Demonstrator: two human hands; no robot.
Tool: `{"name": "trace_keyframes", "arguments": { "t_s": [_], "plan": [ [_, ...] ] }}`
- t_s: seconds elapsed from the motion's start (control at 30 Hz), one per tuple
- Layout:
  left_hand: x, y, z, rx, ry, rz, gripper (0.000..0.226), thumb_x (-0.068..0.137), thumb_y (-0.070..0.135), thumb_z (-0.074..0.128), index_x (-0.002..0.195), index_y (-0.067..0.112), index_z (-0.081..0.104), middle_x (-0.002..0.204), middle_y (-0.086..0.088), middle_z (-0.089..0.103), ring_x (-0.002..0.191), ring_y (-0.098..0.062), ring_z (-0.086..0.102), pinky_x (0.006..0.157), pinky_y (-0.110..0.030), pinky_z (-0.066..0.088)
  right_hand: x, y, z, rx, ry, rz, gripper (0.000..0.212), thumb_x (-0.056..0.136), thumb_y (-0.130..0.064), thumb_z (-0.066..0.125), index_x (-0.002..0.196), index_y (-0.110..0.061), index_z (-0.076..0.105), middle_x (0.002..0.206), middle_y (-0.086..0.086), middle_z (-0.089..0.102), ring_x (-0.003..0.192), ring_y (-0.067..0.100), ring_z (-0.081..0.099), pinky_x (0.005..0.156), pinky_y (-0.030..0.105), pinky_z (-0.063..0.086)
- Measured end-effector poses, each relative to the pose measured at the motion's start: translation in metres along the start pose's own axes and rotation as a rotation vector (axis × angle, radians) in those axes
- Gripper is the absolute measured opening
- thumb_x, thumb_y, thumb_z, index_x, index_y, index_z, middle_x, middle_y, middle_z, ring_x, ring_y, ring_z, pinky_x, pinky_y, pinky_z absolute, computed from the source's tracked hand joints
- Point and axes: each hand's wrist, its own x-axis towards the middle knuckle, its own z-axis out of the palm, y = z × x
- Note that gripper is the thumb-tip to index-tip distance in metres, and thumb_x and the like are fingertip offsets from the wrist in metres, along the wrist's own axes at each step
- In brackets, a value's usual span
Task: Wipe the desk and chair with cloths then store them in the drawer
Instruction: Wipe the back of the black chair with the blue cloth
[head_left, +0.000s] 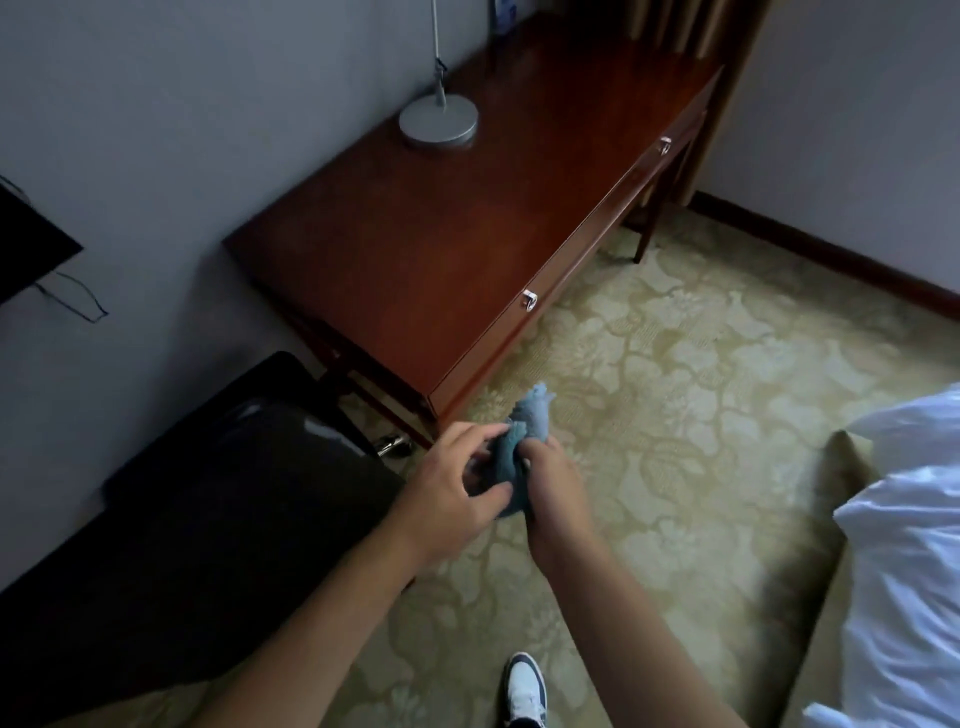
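Single head-worn wide-angle view, looking forward and steeply down, hands close below centre, desk farther ahead, carpet beneath

Cloth, desk, chair, drawers — your items as they lie.
Cloth: blue, bunched, held in front of you above the carpet, gripped between both your hands. Desk: long, reddish-brown, glossy top, set against the wall. Drawers: two in its front, both closed, near knob and far knob metal. Chair: black, shiny seat, at your left, just beside the desk's near end.
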Motion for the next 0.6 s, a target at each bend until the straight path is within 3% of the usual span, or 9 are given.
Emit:
{"name": "trace_keyframes", "arguments": {
  "t_s": [0.1, 0.17, 0.3, 0.4, 0.47, 0.53, 0.6],
  "plan": [
    [0.027, 0.019, -0.007, 0.162, 0.071, 0.068, 0.059, 0.077, 0.024, 0.075, 0.133, 0.023, 0.056, 0.119, 0.009, 0.053, 0.107, -0.004, 0.056, 0.095, -0.023, 0.047, 0.015, -0.036, 0.003, 0.051, -0.06, -0.011, 0.024, 0.086, -0.005, 0.048, 0.103, -0.007, 0.064, 0.085, 0.011, 0.07, 0.075, 0.023, 0.068, 0.061, 0.037, 0.053],
    [0.046, 0.025, -0.013, 0.261, 0.134, 0.112, 0.054, 0.078, 0.018, 0.071, 0.13, 0.022, 0.057, 0.117, 0.007, 0.058, 0.108, -0.009, 0.056, 0.095, -0.02, 0.042, 0.027, -0.051, 0.005, 0.068, -0.091, 0.016, 0.021, 0.088, -0.005, 0.049, 0.101, -0.01, 0.064, 0.08, 0.006, 0.071, 0.07, 0.019, 0.068, 0.057, 0.031, 0.052],
    [0.098, 0.033, -0.025, 0.265, 0.235, 0.138, 0.047, 0.077, 0.006, 0.065, 0.122, 0.022, 0.063, 0.116, 0.007, 0.067, 0.108, -0.012, 0.06, 0.096, -0.025, 0.046, 0.066, -0.081, 0.006, -0.14, -0.08, -0.005, 0.018, 0.089, -0.012, 0.052, 0.103, -0.015, 0.063, 0.092, 0.006, 0.072, 0.074, 0.017, 0.069, 0.06, 0.027, 0.053],
    [0.143, 0.034, -0.029, 0.227, 0.235, 0.154, 0.046, 0.074, 0.003, 0.065, 0.116, 0.021, 0.067, 0.109, 0.006, 0.069, 0.102, -0.013, 0.063, 0.091, -0.03, 0.05, 0.103, -0.101, 0.002, -0.499, 0.14, -0.191, 0.01, 0.085, -0.024, 0.058, 0.095, -0.026, 0.06, 0.093, 0.0, 0.068, 0.082, 0.015, 0.064, 0.078, 0.036, 0.053],
    [0.174, 0.035, -0.032, 0.199, 0.182, 0.134, 0.045, 0.074, 0.004, 0.065, 0.115, 0.022, 0.067, 0.104, 0.005, 0.069, 0.097, -0.014, 0.063, 0.088, -0.031, 0.05, 0.125, -0.118, 0.003, -0.676, 0.224, -0.29, 0.022, 0.084, -0.025, 0.059, 0.107, -0.026, 0.058, 0.102, -0.003, 0.066, 0.094, 0.018, 0.063, 0.091, 0.046, 0.049],
    [0.199, 0.036, -0.036, 0.167, 0.16, 0.117, 0.042, 0.076, 0.007, 0.065, 0.115, 0.023, 0.067, 0.101, 0.006, 0.069, 0.094, -0.013, 0.063, 0.085, -0.031, 0.051, 0.144, -0.133, 0.003, -0.791, 0.192, -0.391, 0.045, 0.084, -0.023, 0.059, 0.128, -0.024, 0.049, 0.119, -0.003, 0.06, 0.105, 0.016, 0.059, 0.094, 0.044, 0.05],
    [0.217, 0.038, -0.04, 0.16, 0.145, 0.118, 0.039, 0.078, 0.009, 0.065, 0.114, 0.023, 0.066, 0.102, 0.008, 0.07, 0.093, -0.012, 0.064, 0.084, -0.029, 0.052, 0.16, -0.149, 0.001, -0.923, 0.146, -0.507, 0.056, 0.085, -0.022, 0.058, 0.138, -0.027, 0.043, 0.125, -0.006, 0.05, 0.11, 0.012, 0.054, 0.094, 0.037, 0.049]
  ]
}}
